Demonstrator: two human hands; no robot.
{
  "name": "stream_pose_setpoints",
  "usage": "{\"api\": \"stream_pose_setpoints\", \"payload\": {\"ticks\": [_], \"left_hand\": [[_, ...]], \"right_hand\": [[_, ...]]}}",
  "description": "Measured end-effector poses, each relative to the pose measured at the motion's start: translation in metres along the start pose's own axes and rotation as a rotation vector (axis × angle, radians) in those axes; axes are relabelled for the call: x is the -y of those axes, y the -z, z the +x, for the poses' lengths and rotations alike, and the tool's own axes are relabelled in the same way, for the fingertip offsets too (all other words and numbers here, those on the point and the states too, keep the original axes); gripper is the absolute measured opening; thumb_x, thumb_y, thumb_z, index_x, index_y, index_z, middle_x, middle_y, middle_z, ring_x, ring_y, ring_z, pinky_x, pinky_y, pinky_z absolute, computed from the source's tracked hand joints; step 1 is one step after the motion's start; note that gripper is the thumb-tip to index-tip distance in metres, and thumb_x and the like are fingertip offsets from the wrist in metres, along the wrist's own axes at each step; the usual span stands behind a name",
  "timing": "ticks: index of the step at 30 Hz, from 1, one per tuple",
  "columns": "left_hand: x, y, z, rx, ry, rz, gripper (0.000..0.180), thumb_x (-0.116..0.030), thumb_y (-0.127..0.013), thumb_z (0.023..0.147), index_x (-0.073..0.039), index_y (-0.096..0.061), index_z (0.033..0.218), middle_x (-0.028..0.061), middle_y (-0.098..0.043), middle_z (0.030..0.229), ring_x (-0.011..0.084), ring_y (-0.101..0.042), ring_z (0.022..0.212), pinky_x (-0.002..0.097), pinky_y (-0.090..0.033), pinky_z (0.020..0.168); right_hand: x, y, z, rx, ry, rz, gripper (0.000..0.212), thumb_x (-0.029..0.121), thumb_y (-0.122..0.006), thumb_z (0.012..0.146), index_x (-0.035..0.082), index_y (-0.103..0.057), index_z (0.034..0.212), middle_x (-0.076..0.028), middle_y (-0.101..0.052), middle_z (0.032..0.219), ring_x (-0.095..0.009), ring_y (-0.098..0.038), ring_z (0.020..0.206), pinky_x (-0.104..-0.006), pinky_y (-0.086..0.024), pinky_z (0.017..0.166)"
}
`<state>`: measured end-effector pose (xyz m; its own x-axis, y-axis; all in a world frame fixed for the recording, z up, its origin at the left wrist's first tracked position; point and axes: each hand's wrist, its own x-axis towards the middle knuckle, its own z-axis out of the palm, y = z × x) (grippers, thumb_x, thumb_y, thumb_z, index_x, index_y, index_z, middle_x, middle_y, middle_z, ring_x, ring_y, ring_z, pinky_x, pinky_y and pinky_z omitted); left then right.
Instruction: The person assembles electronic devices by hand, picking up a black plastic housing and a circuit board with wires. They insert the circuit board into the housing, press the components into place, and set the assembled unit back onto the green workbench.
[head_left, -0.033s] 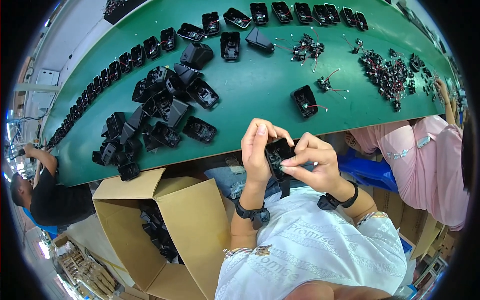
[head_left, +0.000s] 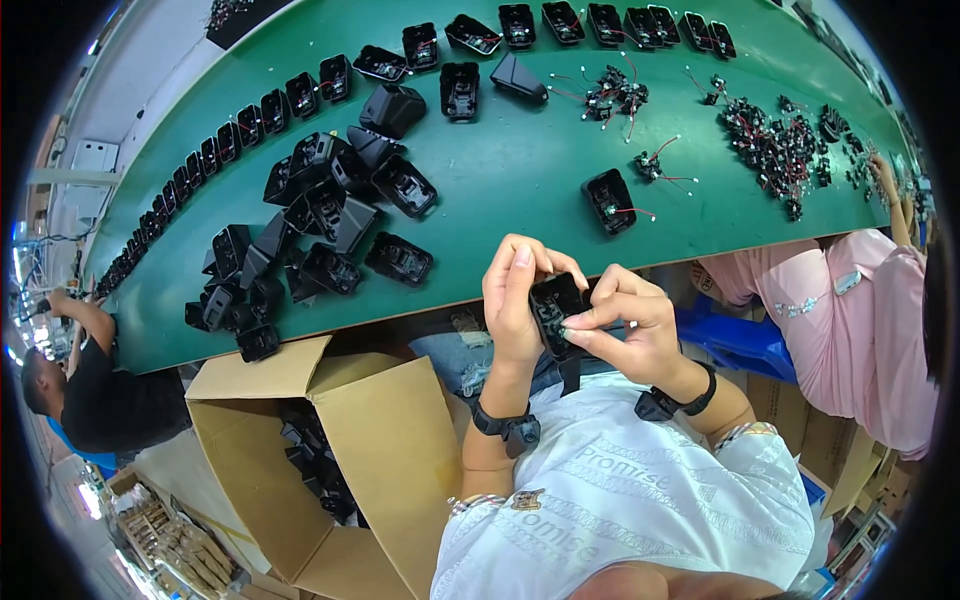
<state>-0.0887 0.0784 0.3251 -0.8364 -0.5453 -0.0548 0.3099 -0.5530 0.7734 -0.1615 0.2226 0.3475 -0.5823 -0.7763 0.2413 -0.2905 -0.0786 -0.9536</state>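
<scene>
Evidently light and stiff, the hollow black plastic housing (head_left: pixel 553 299) should handle easily, best held by its outer walls; the small greenish part (head_left: pixel 564 333) inside is probably fragile. The housing is by the near edge of the smooth green bench (head_left: pixel 500 205): the left hand (head_left: pixel 514 302) grasps its side, while the right hand (head_left: pixel 637 328) seems to have its thumb-and-finger grip pinched on that part. More black plastic housings (head_left: pixel 421 45) line the bench's far side; an open brown cardboard box (head_left: pixel 392 465) stands below, and a person in pink (head_left: pixel 845 325) is at right.
</scene>
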Motion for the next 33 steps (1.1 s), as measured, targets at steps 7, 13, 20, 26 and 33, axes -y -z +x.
{"api": "stream_pose_setpoints", "payload": {"ticks": [7, 13, 20, 26, 33], "left_hand": [[0.004, -0.004, 0.003, -0.036, -0.062, 0.056, 0.029, -0.022, -0.044, 0.110, -0.002, -0.047, 0.090, 0.0140, -0.062, 0.082, 0.0215, -0.067, 0.074, 0.0312, -0.053, 0.070], [0.009, -0.001, 0.001, -0.089, -0.220, 0.201, 0.027, -0.020, -0.043, 0.111, -0.003, -0.048, 0.090, 0.0092, -0.057, 0.082, 0.0190, -0.065, 0.074, 0.0284, -0.050, 0.068], [0.006, 0.004, 0.002, -0.114, -0.106, 0.090, 0.031, -0.022, -0.042, 0.111, -0.003, -0.048, 0.087, 0.0109, -0.059, 0.079, 0.0177, -0.065, 0.075, 0.0300, -0.052, 0.069], [0.012, 0.010, 0.003, -0.075, -0.079, 0.109, 0.029, -0.018, -0.043, 0.111, -0.002, -0.048, 0.087, 0.0099, -0.059, 0.079, 0.0178, -0.065, 0.074, 0.0305, -0.053, 0.070], [0.013, 0.010, 0.001, 0.074, 0.008, 0.290, 0.028, -0.016, -0.046, 0.110, 0.000, -0.052, 0.089, 0.0056, -0.056, 0.077, 0.0149, -0.063, 0.072, 0.0300, -0.052, 0.068]], "right_hand": [[-0.003, -0.008, -0.010, -0.127, -0.191, 0.144, 0.012, 0.004, -0.084, 0.083, 0.004, -0.081, 0.095, 0.001, -0.056, 0.077, -0.008, -0.049, 0.070, -0.0240, -0.040, 0.063], [-0.005, -0.013, -0.008, -0.168, -0.363, 0.483, 0.007, 0.002, -0.079, 0.088, 0.001, -0.076, 0.094, 0.003, -0.052, 0.080, -0.008, -0.044, 0.074, -0.0231, -0.035, 0.068], [-0.008, -0.008, -0.008, -0.089, -0.224, 0.162, 0.008, 0.002, -0.082, 0.085, 0.003, -0.079, 0.092, 0.000, -0.057, 0.077, -0.008, -0.049, 0.071, -0.0247, -0.041, 0.065], [-0.005, 0.016, 0.018, 0.148, 0.120, -0.249, 0.017, 0.005, -0.090, 0.072, 0.008, -0.079, 0.085, 0.000, -0.061, 0.073, -0.018, -0.055, 0.069, -0.0320, -0.043, 0.060], [0.005, 0.037, 0.030, 0.353, 0.319, -0.420, 0.017, 0.011, -0.090, 0.072, 0.009, -0.075, 0.080, 0.000, -0.060, 0.074, -0.022, -0.055, 0.069, -0.0356, -0.046, 0.061]]}}
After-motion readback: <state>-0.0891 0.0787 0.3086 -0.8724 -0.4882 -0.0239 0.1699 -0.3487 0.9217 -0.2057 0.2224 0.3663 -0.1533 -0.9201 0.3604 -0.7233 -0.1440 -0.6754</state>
